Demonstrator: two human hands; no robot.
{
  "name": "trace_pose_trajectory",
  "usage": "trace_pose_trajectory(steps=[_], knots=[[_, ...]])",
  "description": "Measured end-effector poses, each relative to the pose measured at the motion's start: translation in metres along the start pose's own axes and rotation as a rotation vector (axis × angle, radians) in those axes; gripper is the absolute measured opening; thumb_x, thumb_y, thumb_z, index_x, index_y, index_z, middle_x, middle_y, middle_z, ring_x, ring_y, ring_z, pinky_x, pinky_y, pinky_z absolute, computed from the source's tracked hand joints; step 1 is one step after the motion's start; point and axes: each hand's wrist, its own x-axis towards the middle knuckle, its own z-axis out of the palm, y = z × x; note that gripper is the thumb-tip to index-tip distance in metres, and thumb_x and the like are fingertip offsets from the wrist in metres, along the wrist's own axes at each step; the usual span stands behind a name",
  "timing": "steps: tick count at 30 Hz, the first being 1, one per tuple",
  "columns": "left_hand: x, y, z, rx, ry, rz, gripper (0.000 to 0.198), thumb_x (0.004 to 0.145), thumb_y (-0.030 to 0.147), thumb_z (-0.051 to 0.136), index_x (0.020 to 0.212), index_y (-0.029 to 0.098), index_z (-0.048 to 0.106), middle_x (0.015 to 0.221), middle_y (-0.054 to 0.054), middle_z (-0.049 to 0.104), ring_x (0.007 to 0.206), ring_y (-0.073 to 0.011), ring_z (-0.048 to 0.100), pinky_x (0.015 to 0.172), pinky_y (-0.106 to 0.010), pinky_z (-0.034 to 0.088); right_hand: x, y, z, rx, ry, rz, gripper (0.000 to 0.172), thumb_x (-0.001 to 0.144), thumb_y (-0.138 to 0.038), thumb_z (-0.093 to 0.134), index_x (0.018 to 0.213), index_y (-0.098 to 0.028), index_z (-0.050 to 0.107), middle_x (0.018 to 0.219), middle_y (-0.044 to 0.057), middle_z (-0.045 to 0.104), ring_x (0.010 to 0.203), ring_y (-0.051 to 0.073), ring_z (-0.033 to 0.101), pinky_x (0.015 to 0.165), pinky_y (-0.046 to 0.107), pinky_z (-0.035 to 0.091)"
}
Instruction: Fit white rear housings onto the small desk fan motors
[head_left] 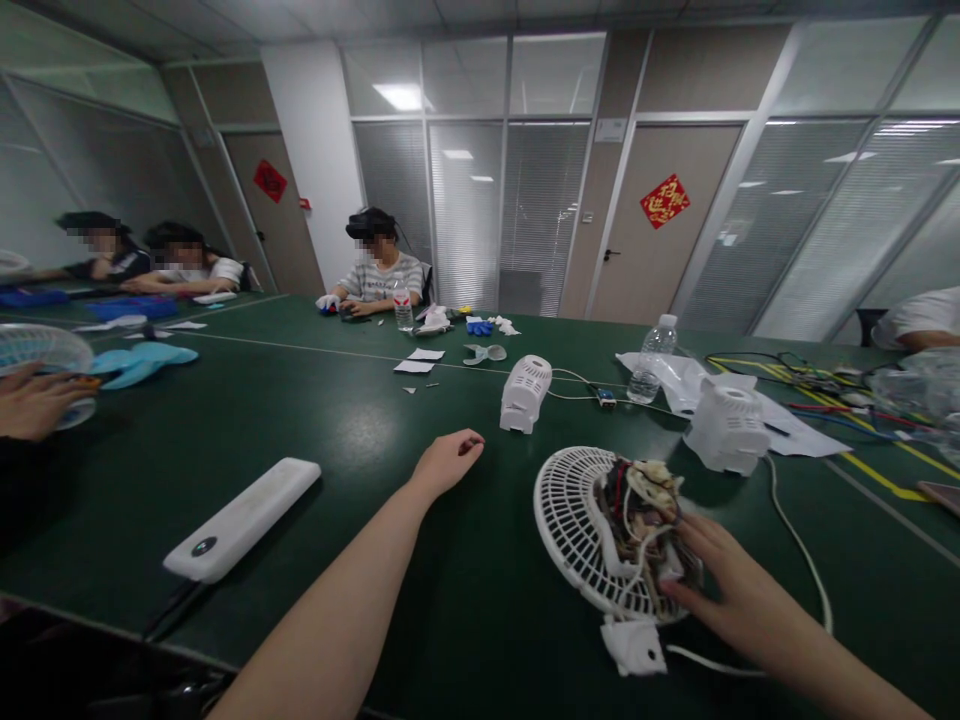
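My right hand [720,585] grips the motor and tangled wires [643,505] fixed to a round white fan grille [574,525] that stands tilted on the green table [315,420]. A small white plastic piece [634,645] lies just below the grille. My left hand [448,462] reaches out over the table with its fingers curled in a pinch; whatever is between them is too small to name. Beyond it stands a white fan housing [525,393], apart from both hands.
A white power bank [244,517] lies at the near left. Another white housing [726,428], a water bottle [652,360], papers and coloured cables sit at the right. Several people sit at the far and left sides; someone's hand [34,400] holds a fan at the left edge.
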Motion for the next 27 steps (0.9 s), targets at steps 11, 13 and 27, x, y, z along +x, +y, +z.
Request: trace_pose_trajectory(steps=[11, 13, 27], knots=[[0.005, 0.0, 0.006, -0.224, -0.037, 0.064, 0.042, 0.085, 0.043, 0.054, 0.123, 0.024, 0.059, 0.12, -0.005, 0.063, 0.092, -0.0186, 0.062, 0.085, -0.031, 0.05, 0.068, -0.082, 0.005, 0.134, -0.149, -0.16, 0.061, 0.079, -0.035, 0.06, 0.137, -0.021, 0.047, 0.137, 0.009, 0.051, 0.123, 0.03, 0.05, 0.105, 0.05, 0.04], [0.006, 0.0, 0.005, -0.258, -0.045, 0.063, 0.041, 0.085, 0.041, 0.054, 0.122, 0.023, 0.059, 0.123, -0.006, 0.062, 0.096, -0.0197, 0.061, 0.086, -0.032, 0.05, 0.085, -0.078, -0.001, 0.242, -0.176, -0.154, 0.054, 0.079, -0.022, 0.054, 0.133, -0.026, 0.051, 0.125, 0.006, 0.061, 0.112, 0.026, 0.059, 0.097, 0.046, 0.048], [-0.002, 0.008, 0.0, -0.438, -0.181, 0.098, 0.057, 0.078, 0.043, 0.064, 0.129, 0.019, 0.051, 0.086, -0.005, 0.065, 0.072, -0.0165, 0.062, 0.063, -0.027, 0.049, 0.268, -0.054, 0.066, 0.588, 0.256, -0.012, 0.097, 0.063, -0.032, 0.076, 0.144, -0.02, 0.025, 0.15, 0.014, 0.029, 0.136, 0.03, 0.031, 0.109, 0.049, 0.032]])
